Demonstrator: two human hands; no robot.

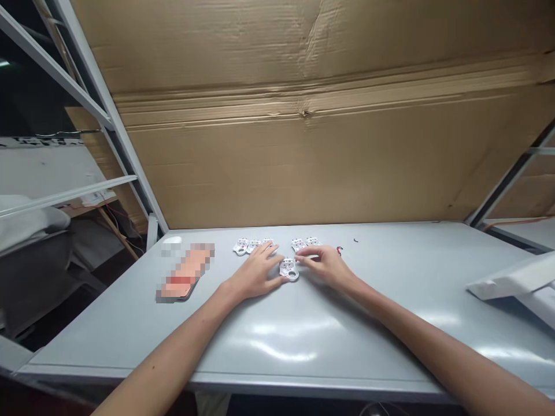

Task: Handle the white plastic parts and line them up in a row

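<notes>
A small white part with a ring (289,269) lies on the grey table between my two hands. My left hand (259,271), fingers spread, touches its left edge with the thumb and reaches over a row of similar white parts (248,247). At the right edge of the single part, my right hand (323,263) has its thumb and fingertips drawn together; whatever lies between them is too small to make out. Two more white parts (305,244) sit just behind my right hand.
An orange-pink, partly pixelated object (188,271) lies at the table's left, near a small white item (173,241). Red bits (339,251) are behind my right wrist. White packaging (515,280) sits at the right edge. Cardboard (303,162) stands along the back inside a metal frame.
</notes>
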